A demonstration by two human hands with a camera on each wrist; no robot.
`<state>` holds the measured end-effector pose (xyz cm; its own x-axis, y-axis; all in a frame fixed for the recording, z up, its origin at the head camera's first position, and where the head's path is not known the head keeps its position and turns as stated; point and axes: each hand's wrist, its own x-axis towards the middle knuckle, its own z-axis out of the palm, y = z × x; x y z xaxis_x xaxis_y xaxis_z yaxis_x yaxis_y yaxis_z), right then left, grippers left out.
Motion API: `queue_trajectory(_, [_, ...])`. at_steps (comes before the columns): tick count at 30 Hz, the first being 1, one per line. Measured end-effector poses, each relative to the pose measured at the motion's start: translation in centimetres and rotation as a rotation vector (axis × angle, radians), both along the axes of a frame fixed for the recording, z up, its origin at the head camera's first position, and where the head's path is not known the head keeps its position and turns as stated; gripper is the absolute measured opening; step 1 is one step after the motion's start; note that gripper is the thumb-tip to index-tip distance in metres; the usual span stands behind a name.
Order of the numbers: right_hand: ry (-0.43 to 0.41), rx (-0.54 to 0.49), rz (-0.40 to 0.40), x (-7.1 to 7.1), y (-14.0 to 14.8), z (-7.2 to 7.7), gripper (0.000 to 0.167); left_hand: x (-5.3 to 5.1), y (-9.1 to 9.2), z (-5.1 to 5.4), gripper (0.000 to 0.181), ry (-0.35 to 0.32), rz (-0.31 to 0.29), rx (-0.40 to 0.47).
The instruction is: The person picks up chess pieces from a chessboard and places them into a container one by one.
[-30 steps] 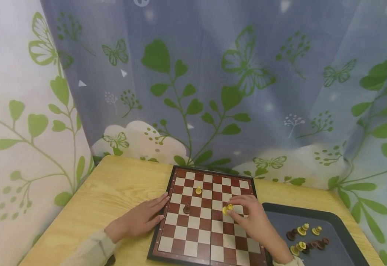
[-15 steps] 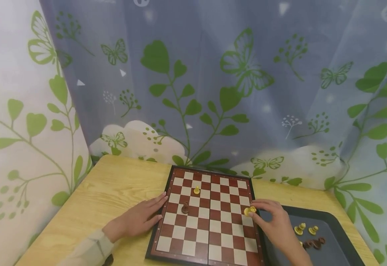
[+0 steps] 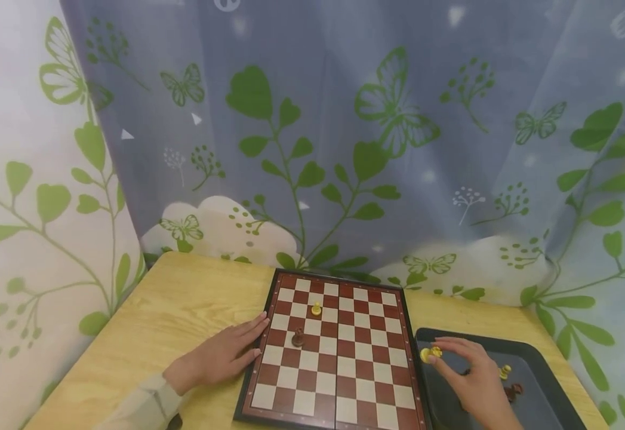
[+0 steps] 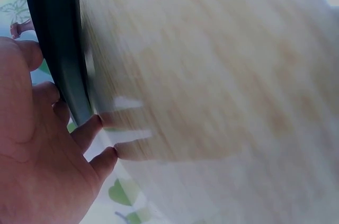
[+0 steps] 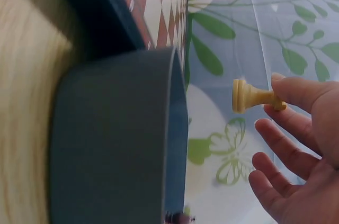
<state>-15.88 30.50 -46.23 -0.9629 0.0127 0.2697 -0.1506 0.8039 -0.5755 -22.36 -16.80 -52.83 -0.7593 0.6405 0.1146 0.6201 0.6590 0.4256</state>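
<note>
My right hand point(image 3: 473, 373) holds a gold chess piece point(image 3: 426, 355), tipped sideways, above the left part of the dark tray point(image 3: 505, 338). In the right wrist view, thumb and index finger pinch the top of that gold chess piece point(image 5: 249, 96), its round base pointing away from the palm; the top is partly hidden. My left hand point(image 3: 221, 357) lies at the left edge of the chessboard point(image 3: 363, 367), fingers extended and touching its frame. On the board stand a gold pawn point(image 3: 316, 309) and a dark brown chess piece point(image 3: 298, 338).
Inside the tray are a gold piece point(image 3: 505, 372) and brown pieces point(image 3: 514, 392), partly behind my right hand. The tray sits against the board's right side on a wooden table point(image 3: 183, 298). A patterned curtain point(image 3: 323, 149) hangs behind the table.
My right hand has carried the gold chess piece rightward, off the right half of the board and over the tray. The left hand has stayed at the board's edge.
</note>
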Motion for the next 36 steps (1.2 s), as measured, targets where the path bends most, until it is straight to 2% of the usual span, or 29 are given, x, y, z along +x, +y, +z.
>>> queue_trajectory(4, [-0.018, -0.005, -0.025, 0.6, 1.2, -0.1, 0.031, 0.0, 0.0, -0.2, 0.06, 0.019, -0.006, 0.001])
queue_trajectory(6, [-0.01, 0.009, -0.048, 0.9, 1.8, -0.4, 0.031, 0.0, 0.0, -0.2, 0.06, 0.003, -0.005, 0.0])
queue_trajectory(8, [0.019, 0.036, -0.069, 0.8, 2.3, -0.5, 0.03, -0.4, 0.0, -0.2, 0.061, -0.011, -0.001, 0.002])
queue_trajectory(12, [0.07, 0.066, -0.114, 1.2, 2.9, -1.1, 0.027, -0.2, 0.1, -0.2, 0.06, -0.006, -0.007, 0.005])
queue_trajectory(15, [0.107, 0.061, -0.144, 1.6, 3.2, -1.3, 0.023, 0.0, 0.2, -0.1, 0.059, 0.002, -0.007, 0.005])
queue_trajectory(17, [0.119, 0.047, -0.155, 1.8, 3.3, -1.3, 0.022, -0.2, 0.1, -0.4, 0.06, -0.005, 0.003, 0.007])
queue_trajectory(22, [0.027, 0.012, -0.195, 2.3, 3.6, -1.7, 0.025, -0.3, -0.3, -0.9, 0.06, 0.037, 0.0, -0.002])
queue_trajectory(25, [-0.026, -0.01, -0.219, 2.5, 3.9, -2.0, 0.029, 0.0, -0.2, -0.4, 0.059, 0.036, -0.01, -0.001])
queue_trajectory(30, [0.009, -0.022, -0.233, 2.8, 4.2, -2.6, 0.027, 0.1, 0.1, 0.0, 0.06, -0.008, 0.003, -0.013])
queue_trajectory(36, [0.016, -0.039, -0.222, 2.9, 4.5, -3.1, 0.027, 0.1, 0.1, -0.2, 0.059, -0.002, 0.006, -0.012])
